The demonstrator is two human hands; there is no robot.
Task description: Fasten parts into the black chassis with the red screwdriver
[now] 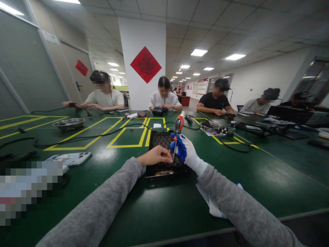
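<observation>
In the head view my right hand (186,151) wears a white glove with blue finger coating. Its fingers close around a screwdriver (179,125) with a red and black handle, held nearly upright, the shaft pointing down. My bare left hand (156,155) is closed in a pinch beside the lower end of the shaft; what the fingertips hold, if anything, is too small to make out. Both hands are over a black open case (155,137) with a patterned inside. A brownish strip (164,173) shows along its near edge.
Left of me lies a phone (70,158); farther off stands a metal bowl (69,124). Another metal bowl (210,127) and cables are at the right. A white and blue glove (214,207) lies under my right forearm. Several people sit across the green table (115,206).
</observation>
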